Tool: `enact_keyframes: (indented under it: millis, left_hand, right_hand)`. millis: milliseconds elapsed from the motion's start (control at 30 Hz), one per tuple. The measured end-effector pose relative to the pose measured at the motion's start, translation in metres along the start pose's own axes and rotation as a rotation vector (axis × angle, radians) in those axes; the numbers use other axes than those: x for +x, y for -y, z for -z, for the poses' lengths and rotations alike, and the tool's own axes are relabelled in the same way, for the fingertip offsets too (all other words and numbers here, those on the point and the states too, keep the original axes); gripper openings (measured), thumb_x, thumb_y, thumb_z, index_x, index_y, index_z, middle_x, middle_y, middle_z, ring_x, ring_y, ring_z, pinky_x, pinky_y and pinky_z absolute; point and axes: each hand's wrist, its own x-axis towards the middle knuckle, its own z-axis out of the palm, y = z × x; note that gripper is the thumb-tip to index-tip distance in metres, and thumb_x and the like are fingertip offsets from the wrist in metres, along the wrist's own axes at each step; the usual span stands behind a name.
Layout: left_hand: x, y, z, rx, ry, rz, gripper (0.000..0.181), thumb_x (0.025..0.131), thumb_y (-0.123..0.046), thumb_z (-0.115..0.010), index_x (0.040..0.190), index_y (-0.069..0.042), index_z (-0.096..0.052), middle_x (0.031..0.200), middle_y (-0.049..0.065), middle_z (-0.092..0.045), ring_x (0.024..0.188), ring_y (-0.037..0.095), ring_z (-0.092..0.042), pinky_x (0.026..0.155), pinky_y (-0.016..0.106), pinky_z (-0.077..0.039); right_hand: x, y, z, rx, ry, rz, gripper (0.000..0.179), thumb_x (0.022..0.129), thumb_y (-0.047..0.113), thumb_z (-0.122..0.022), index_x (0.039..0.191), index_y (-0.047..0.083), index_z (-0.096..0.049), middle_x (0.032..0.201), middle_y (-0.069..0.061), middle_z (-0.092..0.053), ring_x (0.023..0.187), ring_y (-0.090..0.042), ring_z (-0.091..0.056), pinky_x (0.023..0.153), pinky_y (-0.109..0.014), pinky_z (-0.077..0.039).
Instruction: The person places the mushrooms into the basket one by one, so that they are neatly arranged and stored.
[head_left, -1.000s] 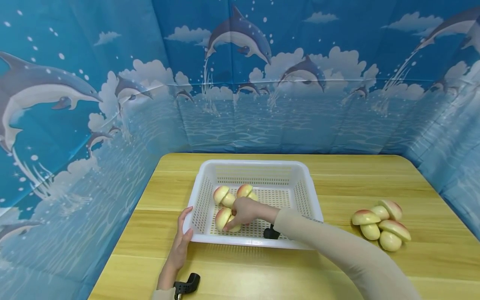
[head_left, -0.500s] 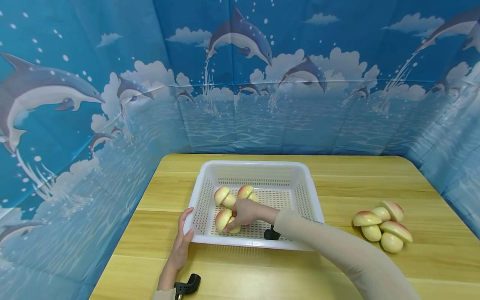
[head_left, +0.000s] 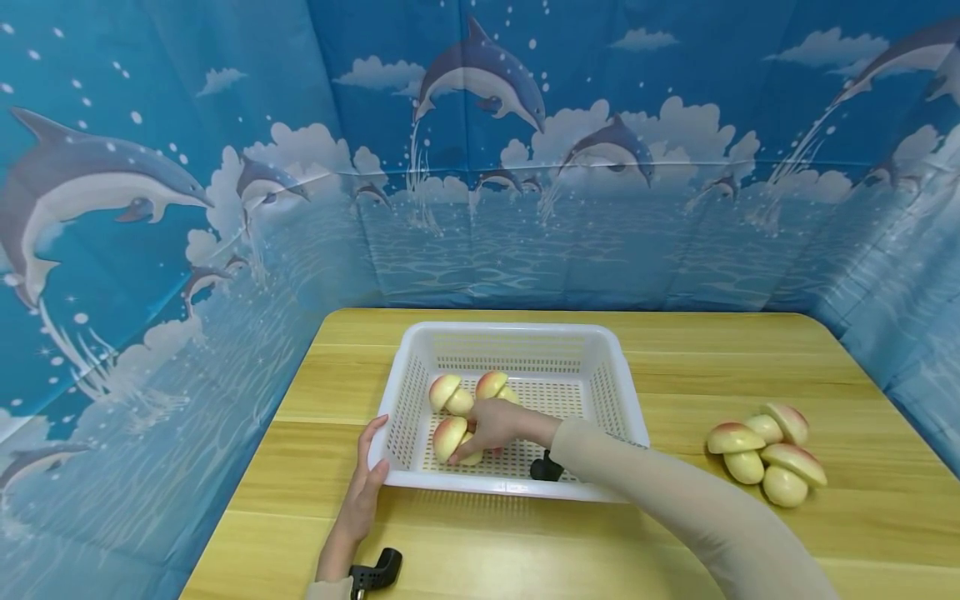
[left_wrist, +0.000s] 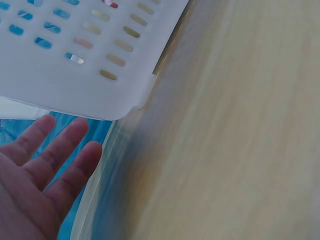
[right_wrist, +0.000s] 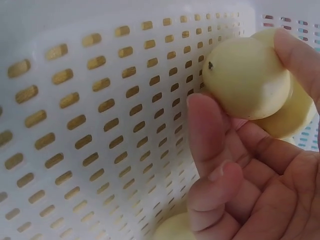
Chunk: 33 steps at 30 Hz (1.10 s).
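A white plastic basket (head_left: 517, 481) with slotted walls stands on the wooden table. My right hand (head_left: 495, 423) reaches inside and pinches a toy mushroom (head_left: 448, 437), pale yellow with a reddish cap, near the front left. Up close in the right wrist view, its round stem (right_wrist: 247, 77) sits between thumb and fingers. Two more toy mushrooms lie behind, one at the left (head_left: 446, 392) and one (head_left: 492, 384) partly hidden by the hand. My left hand (head_left: 360, 492) rests at the basket's front left corner; in the left wrist view its fingers (left_wrist: 75, 172) stretch out loosely beside the wall.
Three more toy mushrooms (head_left: 767, 450) lie clustered on the table (head_left: 697, 350) to the right of the basket. A blue dolphin-print curtain (head_left: 480, 225) hangs behind and along the sides. Each wrist wears a black device (head_left: 377, 570).
The head view has shifted very slightly. Both hands, the basket and the mushrooms keep practically the same places.
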Motion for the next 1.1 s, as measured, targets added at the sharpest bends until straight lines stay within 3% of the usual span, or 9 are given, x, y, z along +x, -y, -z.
enact_keyframes:
  millis: [433, 833, 1100]
  left_hand:
    - [0.000, 0.001, 0.000, 0.005, -0.004, -0.028, 0.056, 0.094, -0.021, -0.031, 0.148, -0.015, -0.016, 0.150, 0.016, -0.022, 0.127, 0.038, -0.031, 0.095, 0.060, -0.025]
    - [0.002, 0.004, 0.000, 0.013, -0.009, -0.024, 0.056, 0.095, -0.021, -0.032, 0.148, -0.016, -0.017, 0.150, 0.016, -0.023, 0.126, 0.037, -0.032, 0.095, 0.059, -0.025]
    - [0.002, 0.007, 0.000, 0.018, -0.010, -0.034, 0.056, 0.094, -0.020, -0.032, 0.148, -0.016, -0.017, 0.150, 0.015, -0.023, 0.127, 0.036, -0.031, 0.096, 0.060, -0.025]
  right_hand:
    - [-0.003, -0.003, 0.005, 0.009, -0.009, -0.003, 0.040, 0.072, 0.040, -0.081, 0.069, 0.015, -0.050, 0.059, 0.003, -0.052, 0.050, -0.021, -0.059, 0.053, -0.036, -0.051]
    - [-0.004, -0.008, 0.008, -0.045, 0.025, -0.019, 0.037, 0.073, 0.042, -0.080, 0.080, 0.013, -0.058, 0.068, 0.002, -0.057, 0.056, -0.021, -0.063, 0.051, -0.027, -0.046]
    - [-0.006, -0.010, 0.013, -0.088, 0.053, -0.029, 0.035, 0.075, 0.041, -0.078, 0.073, 0.011, -0.061, 0.058, 0.002, -0.056, 0.050, -0.016, -0.057, 0.049, -0.025, -0.044]
